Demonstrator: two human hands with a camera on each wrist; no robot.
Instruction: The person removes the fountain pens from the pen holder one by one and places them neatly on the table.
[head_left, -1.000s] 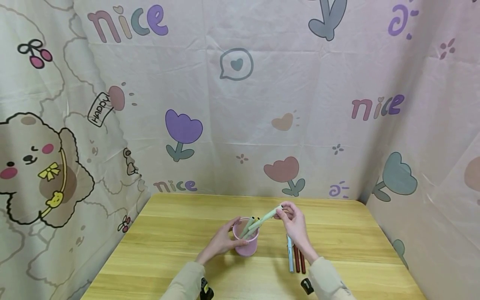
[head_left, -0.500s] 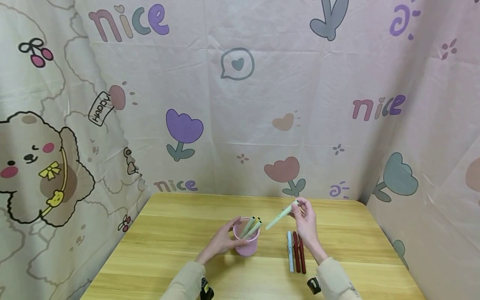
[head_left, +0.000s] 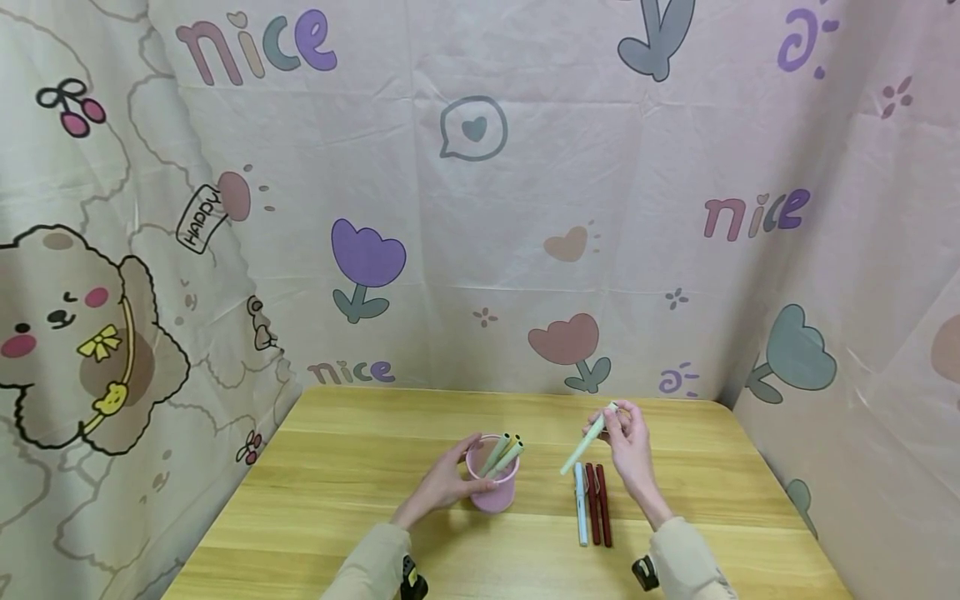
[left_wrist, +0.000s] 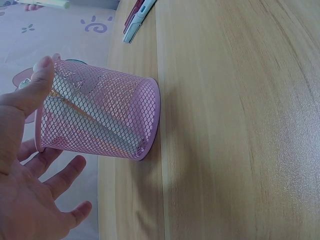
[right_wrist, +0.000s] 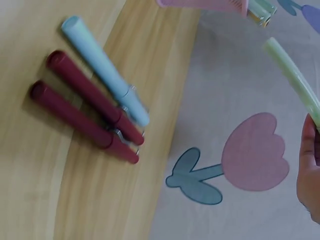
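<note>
My left hand holds a pink mesh pen cup by its rim, thumb on the near side and fingers at the far side. Several pens, pale green and yellow, lean inside the cup. To the right, my right hand pinches a light green pen near its upper end, slanting down-left above the table. Below it lie a light blue pen and two dark red pens, side by side. The right wrist view shows only part of the right hand.
The wooden table ends at a patterned cloth hanging behind it and along both sides. Black wrist straps show at both sleeves.
The light green pen has come away from the cup's mouth and moved right with my right hand, to above the lying pens. My left hand and the cup stay put.
</note>
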